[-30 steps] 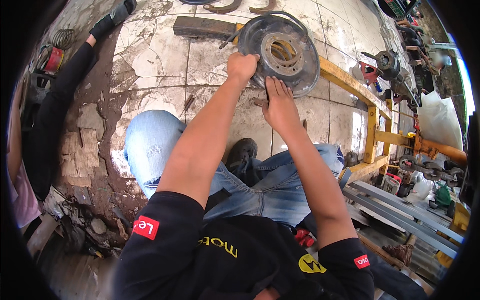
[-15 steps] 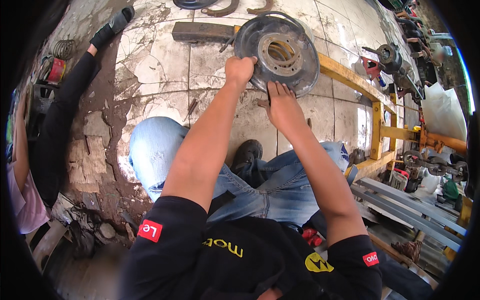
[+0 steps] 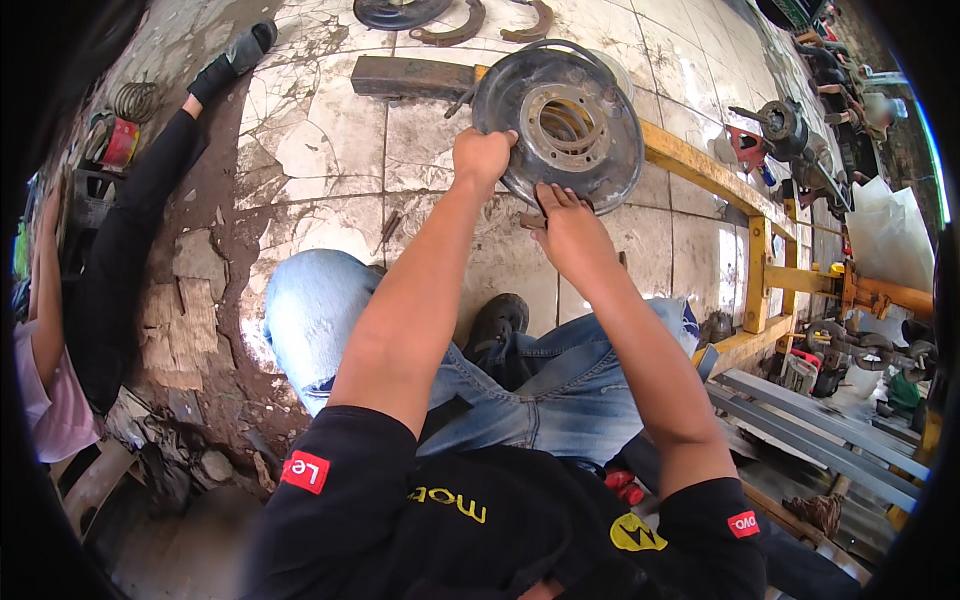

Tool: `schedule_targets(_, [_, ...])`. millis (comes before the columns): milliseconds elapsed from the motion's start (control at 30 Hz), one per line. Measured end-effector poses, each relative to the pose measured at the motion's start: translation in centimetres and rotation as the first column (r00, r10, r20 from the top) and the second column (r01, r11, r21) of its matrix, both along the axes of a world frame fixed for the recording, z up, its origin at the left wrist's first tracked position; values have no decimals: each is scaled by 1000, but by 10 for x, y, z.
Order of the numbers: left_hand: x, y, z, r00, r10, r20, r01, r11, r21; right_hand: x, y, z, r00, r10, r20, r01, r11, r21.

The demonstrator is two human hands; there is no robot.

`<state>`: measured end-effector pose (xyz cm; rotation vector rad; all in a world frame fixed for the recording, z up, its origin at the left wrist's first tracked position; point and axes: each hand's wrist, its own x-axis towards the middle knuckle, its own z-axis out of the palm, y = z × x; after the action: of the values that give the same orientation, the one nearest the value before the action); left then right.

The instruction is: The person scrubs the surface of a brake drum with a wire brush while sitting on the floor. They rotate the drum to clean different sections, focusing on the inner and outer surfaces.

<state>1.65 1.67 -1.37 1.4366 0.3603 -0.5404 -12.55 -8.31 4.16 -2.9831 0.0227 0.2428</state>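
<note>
the round metal brake plate [image 3: 570, 125] stands tilted on the tiled floor [image 3: 330, 140], leaning on the yellow frame [image 3: 700, 165]. the left hand [image 3: 482, 155] has its fingers clenched on the left rim of the plate. the right hand [image 3: 565, 225] touches its lower edge with loose fingers (what they grasp i cannot tell). two curved brake shoes [image 3: 455, 30] lie behind the plate.

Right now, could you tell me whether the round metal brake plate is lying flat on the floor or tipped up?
Tipped up. The brake plate stands on its lower rim, face toward the camera; left hand grips its edge, right hand its bottom.
</note>
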Motion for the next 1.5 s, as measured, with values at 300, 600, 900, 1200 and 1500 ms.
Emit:
schedule_targets(300, [5, 4, -8, 1000, -20, 5, 20, 1000, -6, 12, 3, 0, 998, 13, -69, -14, 1000, -16])
schedule_targets(600, [7, 2, 0, 999, -44, 16, 44, 999, 13, 10, 1, -10, 1000, 6, -1, -6, 996, -86])
schedule_targets(900, [2, 1, -16, 995, 19, 96, 1, 978, -210, -10, -43, 58, 982, -186, 14, 178, 960, 215])
schedule_targets(1200, [-18, -5, -23, 995, 73, 63, -59, 979, -196, -26, -11, -11, 983, 15, 182, -21, 999, 33])
schedule_targets(1500, [-8, -7, -28, 990, 125, 70, -107, 970, -216, -11, -32, 10, 968, -101, 230, 50, 975, 217])
